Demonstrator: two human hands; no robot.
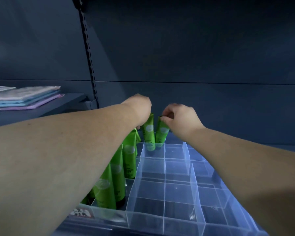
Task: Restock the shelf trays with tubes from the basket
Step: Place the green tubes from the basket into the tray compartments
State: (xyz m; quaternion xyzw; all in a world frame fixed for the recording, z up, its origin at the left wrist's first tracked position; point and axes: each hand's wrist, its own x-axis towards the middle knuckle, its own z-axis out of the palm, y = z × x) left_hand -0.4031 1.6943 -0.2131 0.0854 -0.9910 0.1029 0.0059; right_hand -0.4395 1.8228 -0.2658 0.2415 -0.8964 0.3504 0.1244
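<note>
Hands meet at 12 o'clock, over the back row of the tray [165,176]. Your right hand [181,119] pinches the top of the right tube [162,133]; your left hand [140,108] curls over the left tube [149,133] just beside it. Both stand in back cells. More tubes [119,169] fill the column at 9 o'clock. Folded packets [24,97] lie at 10 o'clock.

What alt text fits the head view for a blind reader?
The left hand holds a green tube and the right hand pinches another tube at the back of a clear divided tray; more tubes stand along its left.
</note>
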